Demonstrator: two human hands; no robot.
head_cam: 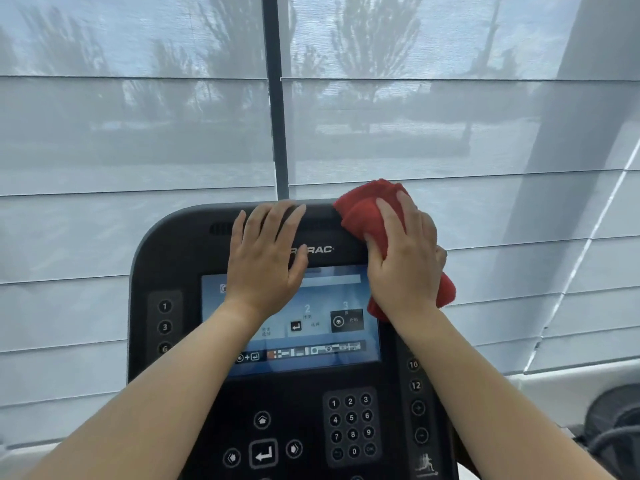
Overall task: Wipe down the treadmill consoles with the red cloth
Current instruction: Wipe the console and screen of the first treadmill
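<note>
Console [194,341] nearest; left hand [265,261] flat, fingers spread; right hand [407,263] clutching red cloth [367,213] at top-right edge.

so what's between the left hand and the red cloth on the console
Nothing: in the head view only a bare strip of the black console top and its brand lettering separates the left hand from the red cloth.

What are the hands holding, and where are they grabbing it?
The right hand holds the red cloth bunched around its middle against the treadmill console. The left hand holds nothing, lying flat on the console.
</note>
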